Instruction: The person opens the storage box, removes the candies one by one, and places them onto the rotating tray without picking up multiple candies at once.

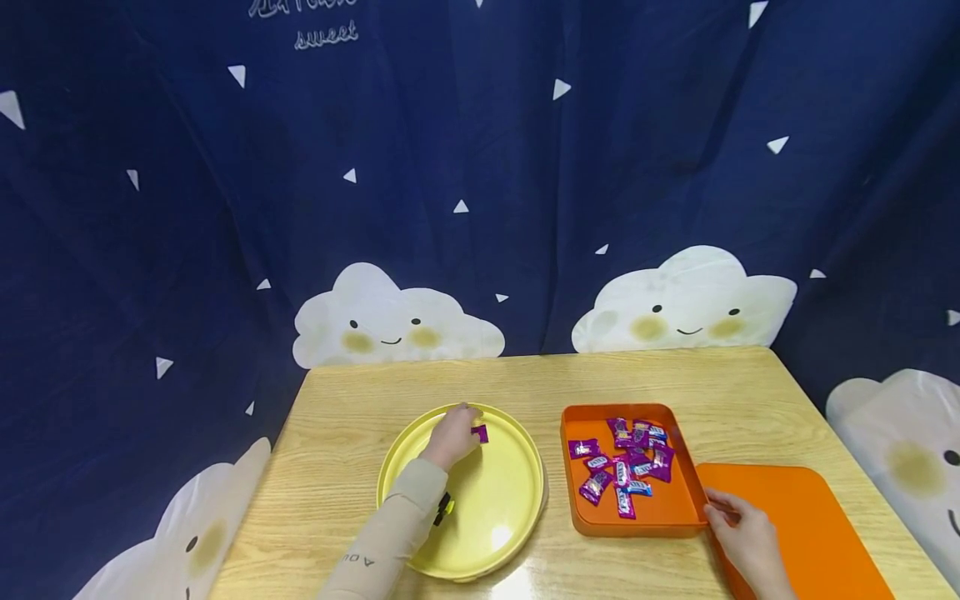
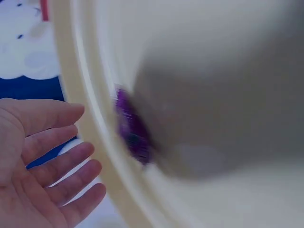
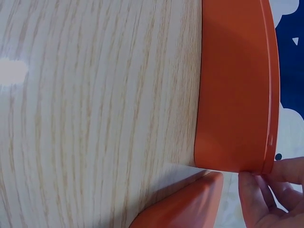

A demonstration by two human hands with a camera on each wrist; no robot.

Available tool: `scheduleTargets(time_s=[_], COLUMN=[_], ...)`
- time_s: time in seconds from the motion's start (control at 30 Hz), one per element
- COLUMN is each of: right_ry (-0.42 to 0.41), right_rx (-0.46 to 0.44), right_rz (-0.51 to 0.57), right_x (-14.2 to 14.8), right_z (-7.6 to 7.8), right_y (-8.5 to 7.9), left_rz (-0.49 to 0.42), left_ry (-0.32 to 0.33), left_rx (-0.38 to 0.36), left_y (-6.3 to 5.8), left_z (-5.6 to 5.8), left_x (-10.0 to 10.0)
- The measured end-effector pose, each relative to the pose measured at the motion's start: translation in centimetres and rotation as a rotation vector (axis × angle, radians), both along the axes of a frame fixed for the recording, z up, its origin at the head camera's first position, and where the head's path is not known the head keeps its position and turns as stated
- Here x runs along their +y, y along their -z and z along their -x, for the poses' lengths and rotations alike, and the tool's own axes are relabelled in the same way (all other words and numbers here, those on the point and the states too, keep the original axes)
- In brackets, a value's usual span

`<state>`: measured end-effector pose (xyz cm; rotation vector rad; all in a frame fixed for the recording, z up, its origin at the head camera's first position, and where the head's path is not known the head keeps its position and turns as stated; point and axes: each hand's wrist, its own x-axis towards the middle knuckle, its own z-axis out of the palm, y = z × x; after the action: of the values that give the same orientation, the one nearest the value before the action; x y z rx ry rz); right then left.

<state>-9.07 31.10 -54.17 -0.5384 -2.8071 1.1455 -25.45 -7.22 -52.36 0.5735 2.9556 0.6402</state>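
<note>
Over the far part of a round yellow tray [image 1: 498, 508] is my left hand [image 1: 452, 437], its fingers loosely spread and holding nothing. Close by these fingers, a purple-wrapped candy [image 2: 133, 130] lies inside the tray, against its raised rim. My right hand [image 1: 746, 540] pinches the near right corner of a square orange box [image 3: 235, 90] between thumb and fingers. Inside that box lie several small candies [image 1: 621, 473] in purple and blue wrappers, scattered mostly toward its middle and right.
A flat orange lid [image 1: 798, 512] lies on the wooden table [image 1: 337, 425], right of the box and beneath my right forearm. Behind the table hangs a dark blue curtain [image 1: 420, 142] with clouds and white triangles. My left sleeve [image 1: 386, 533] crosses the tray's left side.
</note>
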Motion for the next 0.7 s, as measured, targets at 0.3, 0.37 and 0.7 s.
scheduleTargets(time_s=[0.3, 0.37, 0.7], right_ry=[0.011, 0.016, 0.032], right_rx=[0.039, 0.034, 0.037], right_rz=[-0.026, -0.021, -0.006], right_x=[0.0, -0.1, -0.1], right_z=[0.0, 0.1, 0.1], right_y=[0.2, 0.2, 0.3], left_rz=[0.028, 0.051, 0.113], left_ry=[0.086, 0.104, 0.143], left_rx=[0.122, 0.125, 0.118], left_y=[-2.9, -3.2, -3.7], left_z=[0.0, 0.0, -0.4], left_x=[2.8, 3.4, 7.1])
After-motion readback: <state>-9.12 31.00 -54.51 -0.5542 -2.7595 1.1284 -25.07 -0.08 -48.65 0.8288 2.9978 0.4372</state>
